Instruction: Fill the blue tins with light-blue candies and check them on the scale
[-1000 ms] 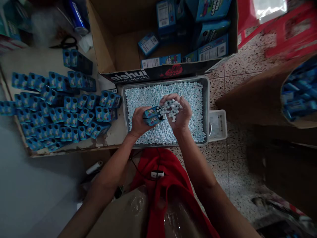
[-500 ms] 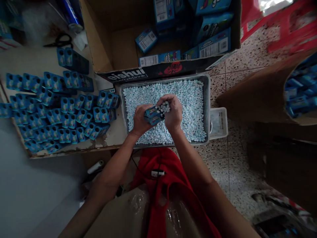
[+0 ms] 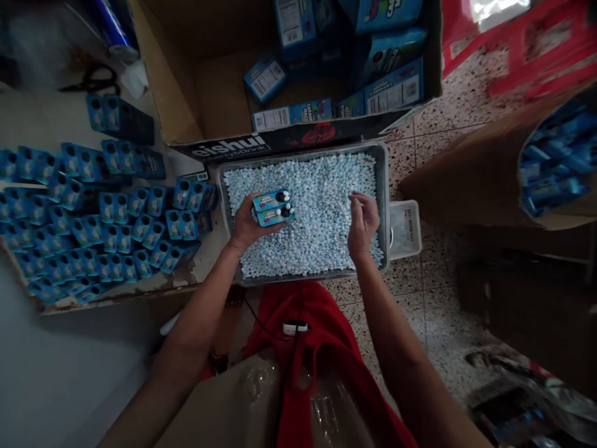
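Observation:
Two small blue boxes (image 3: 270, 208) are gripped side by side in my left hand (image 3: 247, 223), above the left part of a metal tray (image 3: 383, 205). A few white pellets rest at the round holes in their tops. Pale blue and white pellets (image 3: 321, 224) fill the tray. Over the tray's right side is my right hand (image 3: 364, 225), its fingers curled together near the pellets; whether anything is between them is too small to tell.
Rows of blue boxes (image 3: 112, 233) stand on the table at left, with black scissors (image 3: 93, 79) behind. A large carton (image 3: 186, 93) borders the tray's far edge. Right of the tray are a clear plastic container (image 3: 407, 230) and another carton (image 3: 466, 162).
My right hand has left the boxes, moved right and no longer shows its handful of pellets. My left hand has shifted left with the boxes. The whole view has shifted slightly.

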Tool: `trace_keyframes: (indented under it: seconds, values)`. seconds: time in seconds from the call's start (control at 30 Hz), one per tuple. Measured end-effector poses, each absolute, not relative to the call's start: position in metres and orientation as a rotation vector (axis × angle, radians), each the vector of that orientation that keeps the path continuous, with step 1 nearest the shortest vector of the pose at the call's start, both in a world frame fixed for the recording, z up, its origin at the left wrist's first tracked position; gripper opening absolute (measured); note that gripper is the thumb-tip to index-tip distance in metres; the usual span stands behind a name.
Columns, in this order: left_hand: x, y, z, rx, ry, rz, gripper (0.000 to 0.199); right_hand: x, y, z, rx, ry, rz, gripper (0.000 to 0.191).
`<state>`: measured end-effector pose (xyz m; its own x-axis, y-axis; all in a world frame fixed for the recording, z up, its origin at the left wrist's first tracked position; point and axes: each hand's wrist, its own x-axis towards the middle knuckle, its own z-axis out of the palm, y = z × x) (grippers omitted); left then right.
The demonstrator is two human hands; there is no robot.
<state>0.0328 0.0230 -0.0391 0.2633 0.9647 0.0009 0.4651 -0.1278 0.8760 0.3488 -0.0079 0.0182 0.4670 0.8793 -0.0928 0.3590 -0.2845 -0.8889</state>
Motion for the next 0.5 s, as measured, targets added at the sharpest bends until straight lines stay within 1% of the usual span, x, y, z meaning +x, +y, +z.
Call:
trace_keyframes:
  seconds: [0.1, 0.17, 0.23, 0.37, 0.5]
  values:
    - [0.025, 0.057, -0.041, 1.721, 1.179, 0.772, 0.098, 0.391, -0.001, -0.015, -2.113, -1.462, 0.558, 0.053]
    - [0.028, 0.085, -0.040, 1.751, 1.077, 0.717, 0.104, 0.402, 0.014, -0.034, -2.179, -1.673, 0.527, 0.057]
    - [0.035, 0.112, -0.042, 1.799, 0.991, 0.618, 0.115, 0.402, 0.031, -0.048, -2.234, -1.807, 0.521, 0.063]
    - [0.049, 0.149, -0.054, 1.840, 0.870, 0.396, 0.127, 0.388, 0.056, -0.064, -2.335, -1.801, 0.459, 0.074]
    - [0.055, 0.151, -0.066, 1.840, 0.856, 0.394, 0.134, 0.378, 0.058, -0.068, -2.263, -1.693, 0.522, 0.072]
